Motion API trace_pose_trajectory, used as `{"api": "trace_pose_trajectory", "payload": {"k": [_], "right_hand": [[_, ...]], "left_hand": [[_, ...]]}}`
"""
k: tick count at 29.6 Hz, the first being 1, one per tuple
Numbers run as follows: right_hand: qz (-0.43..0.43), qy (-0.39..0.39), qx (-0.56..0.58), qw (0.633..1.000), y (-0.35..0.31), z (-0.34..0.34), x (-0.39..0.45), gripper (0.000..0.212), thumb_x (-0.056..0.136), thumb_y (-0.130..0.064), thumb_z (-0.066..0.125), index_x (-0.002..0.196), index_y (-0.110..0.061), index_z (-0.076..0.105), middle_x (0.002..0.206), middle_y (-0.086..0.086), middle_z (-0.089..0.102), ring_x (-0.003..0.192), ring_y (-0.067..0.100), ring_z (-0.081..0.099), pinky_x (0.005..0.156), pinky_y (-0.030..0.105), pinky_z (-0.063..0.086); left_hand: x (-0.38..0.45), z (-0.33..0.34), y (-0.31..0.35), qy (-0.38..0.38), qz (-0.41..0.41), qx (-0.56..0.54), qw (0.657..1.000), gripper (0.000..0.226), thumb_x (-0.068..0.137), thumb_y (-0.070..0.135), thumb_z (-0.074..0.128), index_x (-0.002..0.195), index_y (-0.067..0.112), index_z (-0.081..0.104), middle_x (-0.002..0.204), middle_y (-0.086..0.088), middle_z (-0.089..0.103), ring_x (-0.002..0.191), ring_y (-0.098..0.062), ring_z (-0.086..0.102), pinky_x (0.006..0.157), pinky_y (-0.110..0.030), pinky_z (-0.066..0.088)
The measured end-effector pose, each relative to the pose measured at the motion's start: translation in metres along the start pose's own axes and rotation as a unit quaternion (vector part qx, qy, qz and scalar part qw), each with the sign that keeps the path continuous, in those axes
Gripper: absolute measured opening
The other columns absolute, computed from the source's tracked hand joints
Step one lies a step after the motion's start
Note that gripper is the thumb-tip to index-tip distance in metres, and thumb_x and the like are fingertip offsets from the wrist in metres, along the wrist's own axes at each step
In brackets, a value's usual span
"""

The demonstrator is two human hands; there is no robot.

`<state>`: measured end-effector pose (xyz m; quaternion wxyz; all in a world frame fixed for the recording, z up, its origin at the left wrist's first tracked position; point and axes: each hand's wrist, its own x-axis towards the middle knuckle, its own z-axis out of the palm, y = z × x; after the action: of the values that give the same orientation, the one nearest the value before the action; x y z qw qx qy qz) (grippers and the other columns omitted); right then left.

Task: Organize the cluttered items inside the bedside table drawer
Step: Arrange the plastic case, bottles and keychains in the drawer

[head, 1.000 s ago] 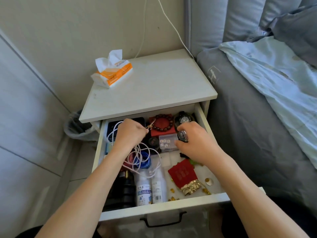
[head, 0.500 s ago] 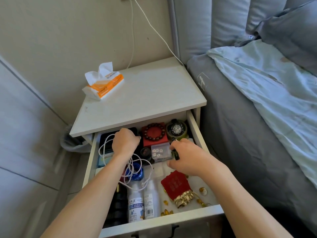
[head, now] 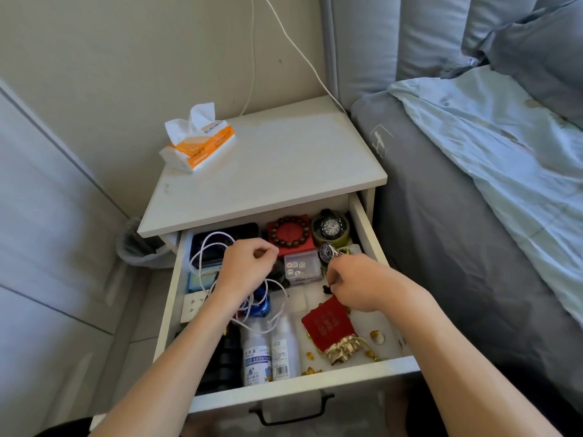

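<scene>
Open drawer (head: 362, 222) pulled out under the worktop (head: 284, 171), packed with small clutter. Left hand (head: 246, 266) over the back left part, fingers curled with the white cable (head: 208, 244) looping out beside and below it; whether that grip is really clamped on the cable cannot be told. Right hand (head: 356, 279) toward the back right, fingers curled and pinching a small silvery watch (head: 326, 251) just in front of the red box with the bead bracelet (head: 290, 230). Clear dice box (head: 301, 268) between the two hands. Larger black watch (head: 329, 228) in the back right corner. Two white bottles (head: 268, 351) against the front edge, red pouch (head: 328, 326) with gold trim beside them, little amber beads (head: 310, 370) scattered along the front.

Probably light, all of it. Cable limp and springy, likely to snag on the blue round thing (head: 262, 305) beneath; best gathered by its loops and coiled. Silvery watch hard and slick, safest held by the case rim or strap. Pouch soft and open-mouthed, better lifted by the neck to avoid spilling. Beads tiny and prone to rolling, better swept together than picked singly.
</scene>
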<state>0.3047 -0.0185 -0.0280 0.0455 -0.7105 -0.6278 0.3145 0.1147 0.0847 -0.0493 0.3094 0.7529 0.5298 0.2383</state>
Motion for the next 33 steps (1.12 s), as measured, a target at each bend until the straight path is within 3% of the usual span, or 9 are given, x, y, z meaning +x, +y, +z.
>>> {"api": "trace_pose_trajectory", "payload": {"k": [2,4,8,10,15,19,22,26,33], "right_hand": [[0.037,-0.002,-0.020,0.999,0.000,0.005,-0.009,0.032,0.094,-0.013,0.050,0.125,-0.017,0.058,0.122,0.006,0.058,0.104,0.023,0.057,0.077,0.029,0.048],[0.041,0.013,-0.015,0.999,0.000,-0.001,-0.012,0.033,0.093,-0.011,0.050,0.125,-0.017,0.059,0.121,0.007,0.058,0.104,0.025,0.058,0.080,0.031,0.051],[0.083,0.007,-0.017,0.996,0.010,0.004,-0.043,0.029,0.092,-0.010,0.051,0.117,-0.021,0.061,0.112,0.003,0.057,0.094,0.020,0.058,0.074,0.028,0.049],[0.099,0.010,-0.007,0.995,0.012,0.010,-0.046,0.027,0.092,-0.010,0.051,0.114,-0.020,0.061,0.106,0.001,0.054,0.089,0.020,0.058,0.071,0.027,0.050],[0.115,0.033,0.010,0.993,0.014,0.017,-0.049,0.028,0.091,-0.009,0.047,0.113,-0.019,0.060,0.108,0.003,0.061,0.091,0.022,0.063,0.083,0.037,0.057],[0.117,0.038,0.013,0.992,0.016,0.017,-0.052,0.027,0.092,-0.010,0.046,0.113,-0.019,0.061,0.108,0.003,0.061,0.088,0.020,0.063,0.080,0.035,0.057],[0.102,0.032,0.010,0.994,0.015,0.017,-0.051,0.026,0.094,-0.013,0.046,0.114,-0.021,0.060,0.109,0.003,0.059,0.088,0.019,0.062,0.077,0.032,0.056],[0.096,0.004,-0.017,0.995,0.012,0.019,-0.047,0.030,0.096,-0.014,0.043,0.122,-0.021,0.056,0.112,0.003,0.057,0.092,0.020,0.061,0.078,0.031,0.054],[0.156,-0.089,-0.111,0.978,-0.004,0.035,-0.023,0.028,0.098,-0.017,0.047,0.123,-0.009,0.054,0.126,0.010,0.058,0.111,0.026,0.057,0.087,0.033,0.048]], "left_hand": [[-0.019,0.010,0.005,-0.093,0.065,0.024,0.993,0.013,0.090,0.024,0.069,0.082,0.032,0.075,0.078,0.018,0.072,0.079,0.006,0.064,0.068,-0.009,0.047],[-0.032,0.017,0.016,-0.185,0.116,0.079,0.973,0.008,0.088,0.031,0.072,0.083,0.026,0.075,0.080,0.013,0.070,0.076,0.001,0.064,0.070,-0.022,0.052],[-0.060,0.048,0.041,-0.307,0.167,0.246,0.904,0.032,0.078,0.056,0.071,0.067,0.029,0.057,0.068,0.013,0.056,0.063,-0.009,0.056,0.053,-0.029,0.044],[-0.063,0.057,0.044,-0.298,0.199,0.341,0.869,0.044,0.075,0.066,0.065,0.064,0.028,0.045,0.063,0.013,0.045,0.058,-0.011,0.048,0.051,-0.028,0.035],[-0.052,0.066,0.044,-0.311,0.229,0.443,0.809,0.039,0.080,0.062,0.060,0.081,0.024,0.054,0.071,0.004,0.049,0.066,-0.021,0.052,0.054,-0.030,0.039],[-0.053,0.062,0.049,-0.303,0.231,0.408,0.830,0.017,0.083,0.038,0.059,0.082,0.021,0.062,0.074,0.002,0.055,0.070,-0.024,0.056,0.055,-0.029,0.041],[-0.046,0.033,0.041,-0.239,0.206,0.288,0.904,0.016,0.084,0.035,0.062,0.076,0.021,0.064,0.071,0.006,0.060,0.070,-0.018,0.059,0.056,-0.029,0.042],[-0.040,0.002,0.027,-0.151,0.145,0.043,0.977,0.029,0.086,0.021,0.066,0.059,0.015,0.055,0.053,0.003,0.055,0.047,-0.004,0.045,0.052,-0.021,0.038],[-0.031,0.004,-0.002,-0.063,0.065,-0.079,0.993,0.027,0.086,0.016,0.066,0.062,0.005,0.058,0.055,-0.009,0.053,0.051,-0.007,0.041,0.053,-0.022,0.034]]}}
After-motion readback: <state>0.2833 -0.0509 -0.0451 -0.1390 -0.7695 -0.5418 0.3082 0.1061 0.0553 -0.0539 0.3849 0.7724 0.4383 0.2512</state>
